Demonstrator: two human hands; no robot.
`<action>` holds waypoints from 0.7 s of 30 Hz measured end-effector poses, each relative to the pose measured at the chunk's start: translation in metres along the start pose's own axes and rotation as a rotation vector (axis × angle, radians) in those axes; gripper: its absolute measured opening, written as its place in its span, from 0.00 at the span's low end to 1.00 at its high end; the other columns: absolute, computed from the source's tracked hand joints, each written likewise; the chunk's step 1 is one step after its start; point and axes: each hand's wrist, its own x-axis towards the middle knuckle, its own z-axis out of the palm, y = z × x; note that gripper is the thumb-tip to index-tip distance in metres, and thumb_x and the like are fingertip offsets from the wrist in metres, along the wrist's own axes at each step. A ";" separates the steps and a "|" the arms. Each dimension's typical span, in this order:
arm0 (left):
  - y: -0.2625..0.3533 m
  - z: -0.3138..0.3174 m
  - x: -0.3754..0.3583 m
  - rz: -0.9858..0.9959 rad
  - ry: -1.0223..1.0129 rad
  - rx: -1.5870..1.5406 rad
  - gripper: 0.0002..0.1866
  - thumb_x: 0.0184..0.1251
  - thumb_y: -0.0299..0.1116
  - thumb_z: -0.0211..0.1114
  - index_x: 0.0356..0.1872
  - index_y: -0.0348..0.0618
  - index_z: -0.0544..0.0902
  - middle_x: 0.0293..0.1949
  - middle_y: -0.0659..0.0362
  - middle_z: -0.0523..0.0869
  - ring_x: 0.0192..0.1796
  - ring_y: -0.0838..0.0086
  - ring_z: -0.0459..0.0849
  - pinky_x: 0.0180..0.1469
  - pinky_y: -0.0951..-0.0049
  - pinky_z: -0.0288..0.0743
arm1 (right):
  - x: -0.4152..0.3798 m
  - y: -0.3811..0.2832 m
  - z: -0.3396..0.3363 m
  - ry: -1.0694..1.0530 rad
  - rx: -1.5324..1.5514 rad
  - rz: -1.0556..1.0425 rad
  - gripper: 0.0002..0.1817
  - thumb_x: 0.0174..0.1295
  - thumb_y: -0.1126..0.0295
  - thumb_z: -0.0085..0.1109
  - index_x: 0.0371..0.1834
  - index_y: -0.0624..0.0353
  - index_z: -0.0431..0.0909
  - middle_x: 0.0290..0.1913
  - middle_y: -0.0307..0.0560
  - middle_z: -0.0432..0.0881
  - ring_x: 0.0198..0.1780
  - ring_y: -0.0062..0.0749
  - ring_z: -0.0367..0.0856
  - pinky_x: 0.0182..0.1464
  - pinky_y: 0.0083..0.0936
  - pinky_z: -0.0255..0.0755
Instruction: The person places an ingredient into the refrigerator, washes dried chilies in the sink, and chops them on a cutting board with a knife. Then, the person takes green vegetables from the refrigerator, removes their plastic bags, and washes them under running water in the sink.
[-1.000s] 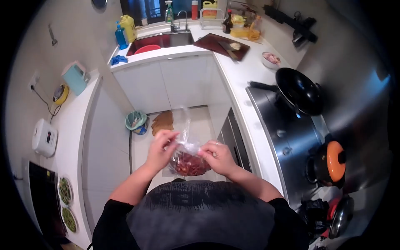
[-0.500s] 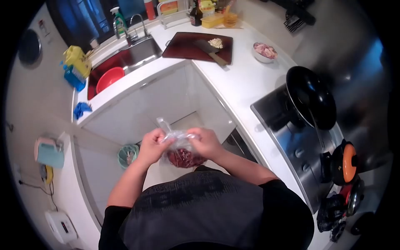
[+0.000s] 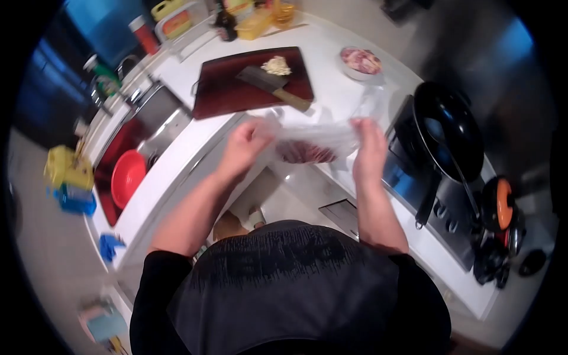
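Holding up a clear plastic bag [image 3: 346,135] with dark red pieces inside, in mid-air in front of the torso, around the near edge of the counter [image 3: 331,38]. Gripping its left end with curled fingers of the left hand [image 3: 247,145]; gripping its right end with closed fingers of the right hand [image 3: 370,148]. Too blurred to tell the exact contents.

Just beyond the bag, on the counter: dark red cutting board [image 3: 222,89], bearing a cleaver [image 3: 263,81] lying flat, handle toward the right, and beside the blade a small pile of chopped pale pieces [image 3: 276,65]. To the right of the board, near the back: bowl [image 3: 358,73] of pink raw meat. Farther right, on the stove [image 3: 458,236]: black wok [image 3: 464,127] with a long-handled utensil [image 3: 462,180] resting in it. Near the wok: pot with orange lid [image 3: 503,203].

On the left: sink [image 3: 168,121] with red basin [image 3: 128,177] inside; by its near corner, crumpled blue item [image 3: 110,247].
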 end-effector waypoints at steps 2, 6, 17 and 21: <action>-0.003 0.003 0.044 0.141 -0.057 -0.011 0.11 0.59 0.27 0.59 0.42 0.37 0.76 0.36 0.64 0.79 0.38 0.82 0.75 0.46 0.80 0.67 | 0.022 -0.011 -0.004 0.150 0.012 -0.075 0.09 0.61 0.70 0.50 0.35 0.64 0.76 0.37 0.43 0.78 0.41 0.24 0.73 0.50 0.21 0.63; -0.001 0.016 0.092 0.376 -0.086 0.066 0.09 0.53 0.21 0.57 0.37 0.39 0.75 0.38 0.60 0.77 0.40 0.74 0.75 0.47 0.77 0.67 | 0.033 0.002 -0.021 0.262 -0.012 -0.086 0.06 0.60 0.73 0.51 0.36 0.62 0.76 0.33 0.35 0.76 0.36 0.15 0.69 0.42 0.13 0.62; -0.042 0.093 0.139 0.953 -0.820 0.887 0.13 0.44 0.26 0.60 0.36 0.40 0.74 0.40 0.54 0.73 0.42 0.60 0.74 0.46 0.65 0.70 | 0.000 0.015 -0.010 0.322 -0.289 -0.048 0.10 0.62 0.72 0.48 0.39 0.64 0.78 0.33 0.36 0.75 0.38 0.18 0.72 0.46 0.14 0.63; -0.051 0.075 0.145 1.028 -0.850 0.902 0.11 0.49 0.29 0.59 0.36 0.41 0.75 0.40 0.55 0.73 0.44 0.59 0.74 0.44 0.65 0.71 | 0.007 0.030 -0.018 0.494 -0.511 -0.147 0.10 0.62 0.72 0.47 0.37 0.64 0.78 0.30 0.36 0.75 0.35 0.18 0.71 0.44 0.14 0.62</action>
